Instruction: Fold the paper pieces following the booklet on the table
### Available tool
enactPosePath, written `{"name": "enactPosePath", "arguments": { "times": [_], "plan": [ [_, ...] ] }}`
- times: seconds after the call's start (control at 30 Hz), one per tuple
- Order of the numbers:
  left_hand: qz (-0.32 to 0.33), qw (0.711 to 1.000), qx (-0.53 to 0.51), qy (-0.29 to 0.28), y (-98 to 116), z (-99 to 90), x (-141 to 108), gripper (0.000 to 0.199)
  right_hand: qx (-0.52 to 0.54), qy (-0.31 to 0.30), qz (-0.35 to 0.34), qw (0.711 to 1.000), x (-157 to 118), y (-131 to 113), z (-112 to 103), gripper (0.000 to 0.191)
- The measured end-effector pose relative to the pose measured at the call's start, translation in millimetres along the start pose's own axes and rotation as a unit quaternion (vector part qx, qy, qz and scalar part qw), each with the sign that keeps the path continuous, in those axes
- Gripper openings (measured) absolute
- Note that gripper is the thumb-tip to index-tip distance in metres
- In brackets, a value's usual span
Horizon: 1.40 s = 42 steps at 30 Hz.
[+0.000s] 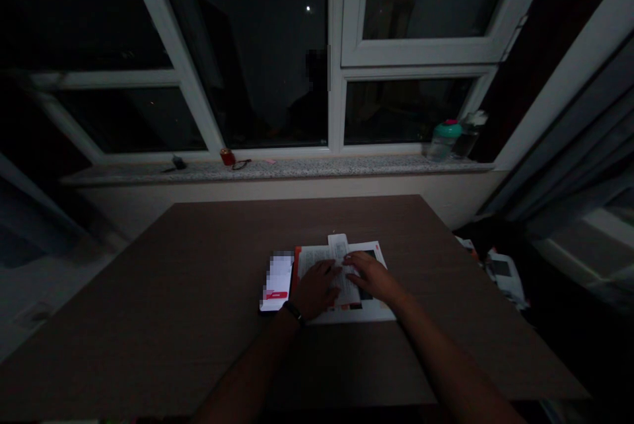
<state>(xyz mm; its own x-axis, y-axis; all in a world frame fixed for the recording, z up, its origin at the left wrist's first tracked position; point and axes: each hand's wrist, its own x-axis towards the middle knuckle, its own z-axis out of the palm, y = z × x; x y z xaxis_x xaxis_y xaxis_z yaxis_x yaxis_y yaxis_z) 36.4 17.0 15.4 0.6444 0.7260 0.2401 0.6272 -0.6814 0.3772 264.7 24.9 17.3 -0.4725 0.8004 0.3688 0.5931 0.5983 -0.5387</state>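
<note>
On the table lies a printed sheet (302, 253) with an orange-red left edge, text and dark pictures. Across its middle runs a narrow folded strip of printed paper (339, 247), whose top end sticks out past the sheet's far edge. My left hand (316, 288), a dark band (294, 312) on its wrist, rests on the strip's left side with fingers apart. From the right, my right hand (371, 276) reaches over the strip, its fingers stretched and spread on the paper. Left of the sheet is a lit phone (278, 282), partly blurred out.
The brown wooden table (208, 265) reaches toward a granite windowsill (307, 168). On the sill stand a teal-lidded bottle (446, 140), a clear bottle (469, 135) and a small red jar (228, 157). Papers (505, 275) lie beyond the table's right edge. The room is dim.
</note>
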Motion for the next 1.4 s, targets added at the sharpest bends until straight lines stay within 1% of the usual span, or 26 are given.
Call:
{"name": "enactPosePath", "arguments": {
  "times": [0.23, 0.33, 0.5, 0.67, 0.8, 0.97, 1.1, 1.4],
  "plan": [
    [-0.010, 1.000, -0.011, -0.008, 3, -4.3, 0, 0.053, -0.014, -0.033, -0.031, 0.999, -7, -5, -10, 0.049],
    [-0.011, 1.000, -0.021, -0.009, 3, -4.8, 0, 0.052, -0.012, -0.038, -0.031, 0.999, -10, -4, -12, 0.053],
    [-0.011, 1.000, -0.022, 0.002, -1, -1.2, -1, 0.052, -0.010, -0.047, -0.017, 0.999, -10, 0, -8, 0.052],
    [-0.018, 0.999, -0.028, -0.011, -2, -3.0, 0, 0.050, -0.010, -0.058, -0.013, 0.998, -8, 1, -4, 0.052],
    [-0.009, 0.999, -0.027, -0.019, -2, -5.1, 0, 0.052, -0.012, -0.080, -0.015, 0.997, -10, 0, -5, 0.056],
    [-0.004, 1.000, -0.025, -0.012, -3, -3.5, -1, 0.052, -0.017, -0.100, -0.004, 0.995, -12, -5, -10, 0.059],
    [-0.004, 1.000, -0.026, -0.011, -3, -1.8, -1, 0.051, -0.018, -0.101, 0.006, 0.995, -11, -5, -10, 0.060],
    [-0.002, 0.999, -0.042, -0.018, -1, -7.1, -2, 0.054, -0.018, -0.092, -0.014, 0.996, -12, -3, -5, 0.063]
  ]
}}
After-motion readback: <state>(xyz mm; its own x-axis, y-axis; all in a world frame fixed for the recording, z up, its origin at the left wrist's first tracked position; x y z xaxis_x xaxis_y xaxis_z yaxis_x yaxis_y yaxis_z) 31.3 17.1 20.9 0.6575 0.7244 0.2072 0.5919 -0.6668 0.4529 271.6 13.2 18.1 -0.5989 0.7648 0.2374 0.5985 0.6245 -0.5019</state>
